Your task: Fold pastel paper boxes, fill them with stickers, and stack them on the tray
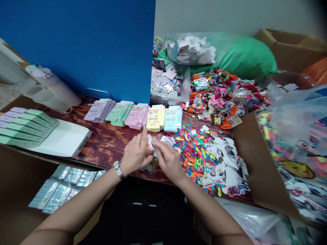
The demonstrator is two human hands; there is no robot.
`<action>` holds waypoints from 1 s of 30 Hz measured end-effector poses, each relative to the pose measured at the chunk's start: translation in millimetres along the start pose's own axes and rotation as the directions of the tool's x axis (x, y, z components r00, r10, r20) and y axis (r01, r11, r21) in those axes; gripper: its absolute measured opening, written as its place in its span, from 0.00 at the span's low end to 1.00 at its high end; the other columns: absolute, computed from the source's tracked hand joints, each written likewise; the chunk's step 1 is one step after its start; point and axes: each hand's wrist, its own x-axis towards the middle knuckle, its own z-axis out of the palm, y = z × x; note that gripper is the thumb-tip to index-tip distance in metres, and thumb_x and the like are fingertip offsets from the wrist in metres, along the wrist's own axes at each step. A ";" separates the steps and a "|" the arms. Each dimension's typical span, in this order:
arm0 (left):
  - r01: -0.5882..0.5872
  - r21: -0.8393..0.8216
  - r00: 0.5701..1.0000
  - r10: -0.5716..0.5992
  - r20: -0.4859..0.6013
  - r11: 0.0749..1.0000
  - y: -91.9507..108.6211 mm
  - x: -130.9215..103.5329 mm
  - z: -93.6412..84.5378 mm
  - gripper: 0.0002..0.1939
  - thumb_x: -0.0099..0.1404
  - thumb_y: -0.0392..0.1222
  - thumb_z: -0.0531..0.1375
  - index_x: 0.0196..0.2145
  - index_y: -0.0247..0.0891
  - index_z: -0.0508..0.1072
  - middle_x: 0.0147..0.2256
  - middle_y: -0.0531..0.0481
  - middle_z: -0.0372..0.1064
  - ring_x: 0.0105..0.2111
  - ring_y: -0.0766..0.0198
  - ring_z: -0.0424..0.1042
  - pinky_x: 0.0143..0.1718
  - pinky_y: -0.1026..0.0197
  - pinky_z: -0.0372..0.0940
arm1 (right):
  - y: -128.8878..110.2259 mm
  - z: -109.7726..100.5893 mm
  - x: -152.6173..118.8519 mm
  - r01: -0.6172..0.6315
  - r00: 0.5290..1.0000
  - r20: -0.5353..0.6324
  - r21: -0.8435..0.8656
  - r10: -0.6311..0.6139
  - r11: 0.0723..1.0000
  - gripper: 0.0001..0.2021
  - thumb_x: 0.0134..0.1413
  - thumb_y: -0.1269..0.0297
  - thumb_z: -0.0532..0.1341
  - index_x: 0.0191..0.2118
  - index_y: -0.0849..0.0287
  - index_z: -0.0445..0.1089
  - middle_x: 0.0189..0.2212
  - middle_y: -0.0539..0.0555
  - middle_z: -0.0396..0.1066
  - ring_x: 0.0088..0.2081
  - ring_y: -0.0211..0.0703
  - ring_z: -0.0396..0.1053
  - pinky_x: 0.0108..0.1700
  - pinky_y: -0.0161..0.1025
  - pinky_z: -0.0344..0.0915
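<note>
My left hand (136,149), with a metal watch at the wrist, is closed on a small printed packet (150,143), its index finger pointing up along it. My right hand (168,159) pinches at the packet's right edge, and its fingertips partly cover it. Just beyond the hands stands a row of flat packet stacks: purple (98,110), green (119,113), pink (136,116), yellow (155,118) and blue (172,119). A white printed piece (166,139) lies behind my right hand. Dark printed cards (153,165) lie partly hidden beneath the hands.
Small colourful balloons (190,149) and cut-out stickers (222,160) are heaped to the right, beside a cardboard flap (258,163). Mixed trinkets (217,95) pile up behind. At left are a white box (68,136), green packets (30,127) and a bottle (57,85). A blue panel (102,44) rises behind.
</note>
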 end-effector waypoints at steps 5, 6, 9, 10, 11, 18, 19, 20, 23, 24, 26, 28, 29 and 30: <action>-0.017 0.062 1.000 0.017 0.006 0.998 4.2 -1.2 0.1 0.51 0.61 0.49 0.56 0.68 0.22 0.30 0.47 0.34 0.65 0.41 0.51 0.66 0.36 0.54 0.66 | -1.2 8.7 -5.0 -0.208 0.973 -0.082 0.101 0.216 0.973 0.19 0.68 0.66 0.52 0.62 0.52 0.64 0.54 0.54 0.73 0.55 0.44 0.71 0.58 0.43 0.69; -0.016 0.083 1.000 0.015 0.016 0.996 4.9 -1.4 -0.2 0.51 0.61 0.49 0.56 0.68 0.22 0.31 0.48 0.34 0.65 0.41 0.51 0.66 0.37 0.54 0.65 | -1.3 11.0 -6.1 -0.254 0.959 -0.093 0.137 0.268 0.957 0.20 0.68 0.65 0.52 0.63 0.52 0.63 0.55 0.54 0.72 0.56 0.44 0.71 0.58 0.43 0.69; -0.019 0.130 0.999 0.013 0.046 0.991 6.4 -1.8 -0.7 0.49 0.61 0.49 0.55 0.68 0.23 0.33 0.53 0.31 0.62 0.42 0.50 0.65 0.38 0.53 0.65 | -2.9 18.0 -10.2 -0.334 0.928 -0.100 0.200 0.358 0.921 0.21 0.69 0.63 0.51 0.64 0.52 0.61 0.55 0.54 0.72 0.55 0.44 0.72 0.56 0.42 0.70; -0.022 0.142 0.998 0.014 0.056 0.990 7.0 -2.0 -0.4 0.48 0.61 0.49 0.55 0.69 0.23 0.35 0.54 0.31 0.61 0.43 0.49 0.65 0.38 0.52 0.64 | -4.2 20.5 -11.9 -0.341 0.925 -0.103 0.204 0.367 0.918 0.21 0.69 0.63 0.51 0.65 0.52 0.60 0.55 0.54 0.72 0.54 0.44 0.73 0.55 0.41 0.71; -0.026 0.153 0.998 0.016 0.067 0.988 7.7 -2.0 0.1 0.48 0.61 0.49 0.55 0.69 0.23 0.36 0.55 0.30 0.61 0.43 0.49 0.65 0.38 0.52 0.64 | -5.7 23.1 -13.9 -0.338 0.926 -0.105 0.201 0.364 0.919 0.22 0.69 0.63 0.51 0.65 0.52 0.60 0.55 0.54 0.72 0.54 0.44 0.73 0.55 0.41 0.71; -0.051 0.142 0.997 0.044 0.058 0.989 1.3 2.2 -4.9 0.42 0.65 0.49 0.54 0.69 0.28 0.41 0.54 0.29 0.62 0.44 0.46 0.67 0.41 0.46 0.66 | 6.4 30.5 -13.3 -0.310 0.940 -0.052 0.279 0.336 0.909 0.22 0.66 0.62 0.54 0.64 0.56 0.61 0.61 0.59 0.65 0.62 0.46 0.64 0.64 0.46 0.62; -0.076 0.121 0.997 0.076 0.007 0.990 -2.8 3.1 -8.1 0.43 0.65 0.51 0.55 0.69 0.33 0.41 0.56 0.30 0.60 0.48 0.43 0.66 0.47 0.42 0.65 | 12.7 28.2 -8.7 -0.344 0.918 -0.074 0.341 0.390 0.875 0.22 0.65 0.60 0.56 0.62 0.56 0.63 0.60 0.59 0.66 0.60 0.46 0.66 0.63 0.46 0.64; -0.104 0.092 0.992 0.110 -0.062 0.990 -7.2 3.8 -11.2 0.45 0.64 0.54 0.57 0.70 0.37 0.39 0.58 0.31 0.58 0.53 0.40 0.64 0.53 0.37 0.61 | 18.8 25.6 -3.5 -0.377 0.885 -0.101 0.419 0.455 0.826 0.21 0.64 0.59 0.57 0.61 0.56 0.64 0.58 0.59 0.68 0.59 0.47 0.68 0.61 0.47 0.66; -0.167 -0.134 0.957 0.128 -0.262 0.977 -17.4 4.6 -16.5 0.58 0.59 0.60 0.63 0.69 0.42 0.25 0.64 0.31 0.48 0.64 0.37 0.52 0.62 0.32 0.51 | 27.7 21.5 10.5 -0.427 0.780 -0.082 0.656 0.620 0.623 0.22 0.62 0.55 0.58 0.59 0.57 0.63 0.54 0.60 0.71 0.52 0.47 0.73 0.52 0.46 0.73; -0.179 -0.257 0.953 0.103 -0.285 0.950 -18.8 4.2 -16.0 0.61 0.59 0.60 0.64 0.68 0.42 0.21 0.65 0.31 0.46 0.65 0.39 0.51 0.63 0.35 0.53 | 26.3 22.2 12.9 -0.437 0.772 -0.027 0.703 0.635 0.561 0.22 0.61 0.55 0.59 0.58 0.56 0.63 0.53 0.59 0.72 0.50 0.46 0.74 0.50 0.45 0.74; -0.166 -0.492 0.964 0.035 -0.265 0.855 -18.9 2.8 -12.7 0.58 0.60 0.57 0.63 0.69 0.42 0.23 0.65 0.31 0.48 0.65 0.44 0.55 0.61 0.41 0.60 | 19.9 25.2 13.1 -0.468 0.796 0.102 0.729 0.597 0.500 0.20 0.61 0.54 0.59 0.56 0.56 0.64 0.51 0.59 0.73 0.48 0.46 0.75 0.47 0.43 0.75; -0.128 -0.625 0.974 -0.023 -0.227 0.770 -18.8 0.5 -8.5 0.51 0.61 0.55 0.63 0.69 0.42 0.35 0.61 0.34 0.56 0.62 0.47 0.61 0.60 0.44 0.62 | 16.4 25.7 8.8 -0.486 0.846 0.196 0.663 0.495 0.569 0.19 0.63 0.54 0.57 0.55 0.56 0.65 0.49 0.58 0.74 0.48 0.45 0.75 0.47 0.42 0.74; -0.111 -0.651 0.974 -0.047 -0.220 0.751 -19.6 -0.8 -6.8 0.48 0.61 0.54 0.64 0.68 0.41 0.41 0.59 0.35 0.59 0.60 0.48 0.64 0.60 0.44 0.62 | 18.3 23.4 5.7 -0.477 0.872 0.220 0.582 0.437 0.659 0.18 0.64 0.55 0.56 0.56 0.56 0.65 0.49 0.57 0.75 0.48 0.45 0.74 0.48 0.43 0.73; -0.095 -0.662 0.975 -0.064 -0.212 0.744 -21.2 -2.2 -5.4 0.46 0.60 0.53 0.65 0.67 0.40 0.45 0.58 0.36 0.61 0.59 0.48 0.65 0.60 0.44 0.62 | 23.3 19.0 2.4 -0.445 0.896 0.232 0.460 0.380 0.769 0.18 0.64 0.57 0.56 0.57 0.56 0.66 0.49 0.57 0.75 0.49 0.45 0.74 0.50 0.44 0.72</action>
